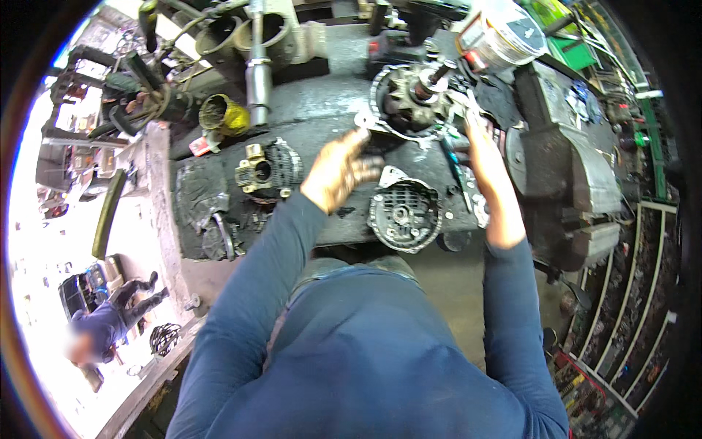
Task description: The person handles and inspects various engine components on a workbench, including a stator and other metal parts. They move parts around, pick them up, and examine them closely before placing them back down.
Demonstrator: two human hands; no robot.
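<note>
My left hand (344, 168) is just below and left of a round housing (382, 91) with a finned rotor and shaft (428, 88) inside; its fingers are apart and hold nothing. My right hand (482, 146) reaches to that housing's right edge, fingertips beside a pale metal flange; whether they grip it is unclear. A slatted round end cover (402, 216) lies below the left hand. Another finned housing (268, 170) sits farther left. A teal-handled tool (453, 164) lies between the housing and my right hand.
The dark bench (329, 95) carries a yellow can (227, 115), upright metal tube (258, 88), buckets and a white pail (504, 33). A large metal block (585, 175) stands right, beside racks (636, 293). At lower left a person (110, 322) is on the bright floor.
</note>
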